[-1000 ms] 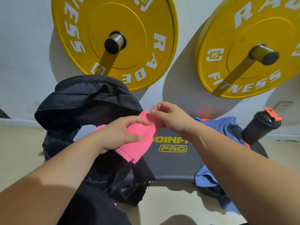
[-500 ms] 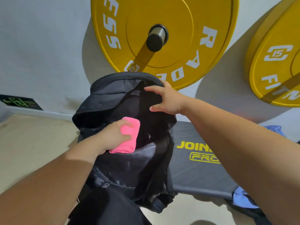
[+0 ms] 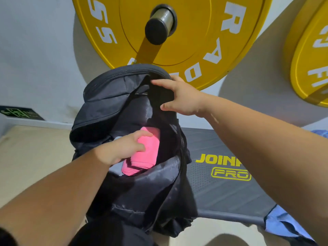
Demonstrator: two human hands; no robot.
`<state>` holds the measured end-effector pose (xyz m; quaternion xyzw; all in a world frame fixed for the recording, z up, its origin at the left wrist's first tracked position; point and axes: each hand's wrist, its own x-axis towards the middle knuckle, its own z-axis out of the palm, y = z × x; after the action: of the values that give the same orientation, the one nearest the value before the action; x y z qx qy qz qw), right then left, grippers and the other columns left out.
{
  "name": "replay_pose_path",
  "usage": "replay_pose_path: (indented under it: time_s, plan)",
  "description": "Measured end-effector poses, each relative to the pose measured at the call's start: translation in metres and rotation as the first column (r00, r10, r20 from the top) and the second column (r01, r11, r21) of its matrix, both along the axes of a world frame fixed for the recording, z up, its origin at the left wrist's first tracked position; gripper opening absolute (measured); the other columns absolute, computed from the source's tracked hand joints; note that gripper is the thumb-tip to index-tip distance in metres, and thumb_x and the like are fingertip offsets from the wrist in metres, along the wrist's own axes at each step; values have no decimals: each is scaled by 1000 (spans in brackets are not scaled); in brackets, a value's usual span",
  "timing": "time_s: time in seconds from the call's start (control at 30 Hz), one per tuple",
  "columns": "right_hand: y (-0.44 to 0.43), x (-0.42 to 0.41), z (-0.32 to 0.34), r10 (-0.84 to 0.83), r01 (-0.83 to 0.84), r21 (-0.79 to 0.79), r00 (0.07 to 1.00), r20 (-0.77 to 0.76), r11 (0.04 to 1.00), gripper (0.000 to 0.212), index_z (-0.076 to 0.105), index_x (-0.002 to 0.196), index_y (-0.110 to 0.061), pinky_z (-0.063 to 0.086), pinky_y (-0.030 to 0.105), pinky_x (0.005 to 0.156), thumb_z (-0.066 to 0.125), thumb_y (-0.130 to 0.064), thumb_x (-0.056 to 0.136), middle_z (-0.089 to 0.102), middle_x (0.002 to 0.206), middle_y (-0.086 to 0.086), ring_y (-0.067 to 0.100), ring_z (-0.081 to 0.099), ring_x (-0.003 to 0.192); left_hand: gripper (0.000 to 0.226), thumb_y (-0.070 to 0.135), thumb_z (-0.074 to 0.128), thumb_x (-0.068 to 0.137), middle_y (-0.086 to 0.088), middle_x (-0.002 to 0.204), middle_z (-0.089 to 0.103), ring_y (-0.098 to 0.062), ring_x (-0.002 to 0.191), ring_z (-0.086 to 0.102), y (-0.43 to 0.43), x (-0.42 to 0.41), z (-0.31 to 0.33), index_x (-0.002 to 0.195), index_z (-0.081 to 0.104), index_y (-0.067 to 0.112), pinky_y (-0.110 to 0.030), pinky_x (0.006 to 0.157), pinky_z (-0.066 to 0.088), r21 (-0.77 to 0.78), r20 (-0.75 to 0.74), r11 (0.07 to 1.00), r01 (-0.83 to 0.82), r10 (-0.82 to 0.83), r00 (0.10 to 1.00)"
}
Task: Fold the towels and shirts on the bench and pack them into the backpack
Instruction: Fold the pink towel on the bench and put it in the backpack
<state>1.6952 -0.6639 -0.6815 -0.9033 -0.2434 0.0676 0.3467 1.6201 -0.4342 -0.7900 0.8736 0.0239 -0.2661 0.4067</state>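
Head view, close, angled down over backpack [image 3: 124, 107], bench [image 3: 221, 196].

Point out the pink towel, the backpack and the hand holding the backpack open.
pink towel [image 3: 145, 153]: head view, on the folded outer face.
backpack [image 3: 106, 100]: head view, on the upper left panel.
right hand [image 3: 181, 96]: head view, on the back of the hand gripping the opening's top edge.

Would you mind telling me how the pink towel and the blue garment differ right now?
The pink towel is folded into a compact bundle; the blue garment lies loose and rumpled. The towel sits in the mouth of the backpack, gripped by the left hand; the garment hangs at the edge of the bench, untouched. The right hand holds the backpack open. Both are soft fabric items.
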Motion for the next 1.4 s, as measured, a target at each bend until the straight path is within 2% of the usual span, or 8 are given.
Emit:
replay_pose_path:
  time_s: [0.17,0.27,0.37,0.57,0.77,1.07,1.23,1.4]
  plan:
    - [-1,1,6,14,-15,-47,1000,-4,999,78,38,148,-47,26,18,103,75,-21,85,16,161,8,23,27,147,59,7,70,82,-2,70,47,-15,54,43,-16,7,-34,122,51,45,-33,58,38,56,-64,996,65,-62,996]
    - [-1,0,5,18,-18,-59,1000,2,998,79,38,148,-47,29,20,106,76,-21,85,17,160,8,25,28,146,66,25,74,82,0,93,65,-19,73,61,-18,6,-48,136,42,43,-30,72,50,317,-17,922,223,-229,973]
    - [-2,-1,3,23,-22,-40,1000,16,999,78,40,148,-45,37,23,105,77,-19,84,26,152,4,23,37,138,69,46,69,82,-1,135,52,-25,118,53,-23,4,-46,145,39,43,-38,97,47,650,70,697,302,-451,890]
    - [-9,-10,-10,76,-72,-73,996,52,995,81,30,152,-44,24,12,102,71,-14,90,27,154,0,18,28,142,70,56,62,88,-5,155,29,-31,140,28,-26,1,-32,150,36,35,-55,113,27,899,5,293,326,-751,660]
    - [-19,-18,-20,75,-70,-81,996,57,994,79,25,154,-43,21,15,107,60,-5,94,29,154,1,16,29,144,71,39,47,102,2,167,7,-21,154,1,-26,0,-32,159,7,27,-57,122,0,767,-105,378,519,-723,683]
    - [-30,-22,-28,61,-56,-96,996,57,994,77,23,154,-45,29,25,114,58,-8,97,26,156,1,22,33,144,72,49,37,102,5,167,-9,-17,152,-15,-24,19,-42,159,-4,30,-62,119,-4,748,-354,192,636,-695,626]
    - [-32,-30,-30,50,-45,-106,997,51,993,72,19,154,-47,22,25,116,55,-15,100,21,160,3,22,25,148,70,51,42,100,2,167,4,-21,154,-7,-29,19,-35,159,8,31,-63,119,-1,764,-317,191,616,-721,616]
    - [-38,-48,-27,49,-43,-111,998,51,993,67,21,156,-44,15,20,113,52,-18,102,14,164,7,21,15,152,64,52,44,99,2,167,10,-24,154,8,-34,6,-7,156,21,32,-57,121,8,784,-145,351,512,-698,701]
